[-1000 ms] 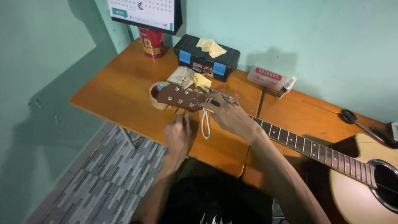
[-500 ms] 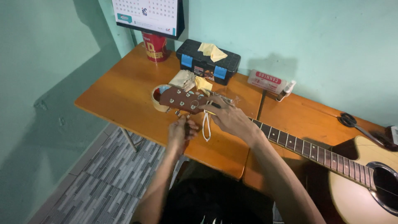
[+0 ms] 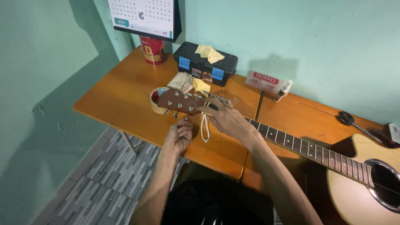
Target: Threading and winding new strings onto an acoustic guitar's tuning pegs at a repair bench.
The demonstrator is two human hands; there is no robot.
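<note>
The left hand [image 3: 180,134] sits nearest, wrist bent up from below the surface [image 3: 121,100] edge, fingers curled at a tuning peg on the near side of the guitar headstock [image 3: 181,101]; its grip looks narrow, pinched on the peg, though the fingertips are too small to be sure. Turning in small, even twists, with the wrist kept low, seems the way to do this well. Just beyond, the right hand [image 3: 227,121] lies palm down across the top of the neck [image 3: 308,148], fingers spread flat and pressing at the nut, holding the neck steady; a white loop of cord [image 3: 204,129] hangs beneath it. The headstock rests on a tape roll [image 3: 155,102]. Farther back stand folded cloths [image 3: 187,83], a black toolbox [image 3: 204,64] and a red cup [image 3: 153,50]
</note>
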